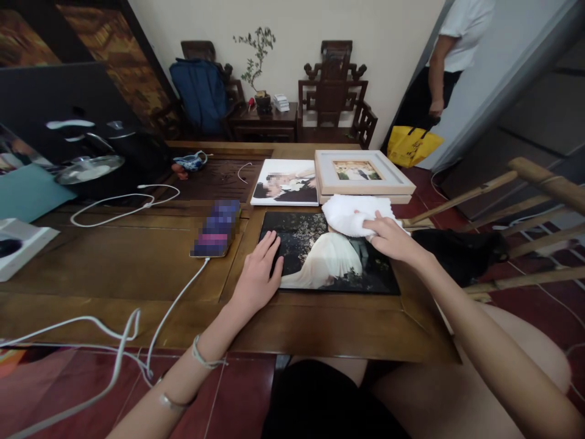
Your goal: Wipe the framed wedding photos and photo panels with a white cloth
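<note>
"How to describe the left hand (258, 271)?"

"Open, palm down, resting on the left edge of the dark photo panel (326, 262), with fingers extended."

"And the right hand (388, 236)?"

"Closed on a bunched white cloth (345, 214), held over the far right part of the panel."

"Where to find that panel?"

"Lying flat on the wooden worktop (137, 262), near the front edge. Look just beyond for a white-edged photo print (287, 186) and a picture frame (360, 171), side by side."

"What to note leftward?"

"See a phone (214, 228), plugged into a white cable (176, 305)."
</note>
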{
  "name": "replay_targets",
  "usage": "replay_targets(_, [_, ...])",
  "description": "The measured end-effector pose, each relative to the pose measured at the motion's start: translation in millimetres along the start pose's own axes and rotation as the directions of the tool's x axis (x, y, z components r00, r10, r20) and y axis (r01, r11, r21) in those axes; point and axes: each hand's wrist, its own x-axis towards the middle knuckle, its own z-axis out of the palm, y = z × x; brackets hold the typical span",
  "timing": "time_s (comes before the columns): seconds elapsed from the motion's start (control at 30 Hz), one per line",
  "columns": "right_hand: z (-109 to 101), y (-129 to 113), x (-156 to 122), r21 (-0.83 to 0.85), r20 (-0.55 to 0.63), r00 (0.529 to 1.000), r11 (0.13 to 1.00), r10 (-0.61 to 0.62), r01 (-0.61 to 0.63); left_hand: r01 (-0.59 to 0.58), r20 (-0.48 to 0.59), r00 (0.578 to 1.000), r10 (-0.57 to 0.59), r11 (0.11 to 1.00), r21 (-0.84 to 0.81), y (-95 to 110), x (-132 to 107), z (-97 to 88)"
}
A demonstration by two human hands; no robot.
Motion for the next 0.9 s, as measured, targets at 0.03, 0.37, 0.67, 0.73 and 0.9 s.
replay_targets(0.03, [1.7, -0.3, 0.7, -0.012, -0.007, 1.0, 1.0, 0.003, -0.003, 0.001, 0.001, 1.0, -0.001, 1.0, -0.001, 0.1, 0.0, -0.1])
replay_targets(0.37, [12.6, -79.5, -102.7, -0.041, 0.087, 0.991, 0.994, -0.101, 0.105, 0.028, 0.04, 0.999, -0.029, 0.999, 0.021, 2.3, 1.7, -1.8])
replay_targets(0.67, [2.5, -65.3, -84.5, 0.003, 0.092, 0.994, 0.998, -0.065, 0.065, 0.017, 0.027, 0.999, -0.018, 1.0, 0.021, 0.8, 1.6, -0.4])
replay_targets(0.73, [3.1, -41.2, -56.4, 0.006, 0.053, 0.997, 0.998, -0.057, 0.057, 0.013, 0.027, 1.0, -0.013, 1.0, 0.021, 0.8, 1.8, -0.9])
replay_targets(0.9, [2.9, -4.2, 1.4, -0.015, 0.0, 1.0, 1.0, -0.017, 0.017, 0.004, 0.022, 1.0, -0.004, 1.0, 0.005, 1.3, 1.2, -2.1])
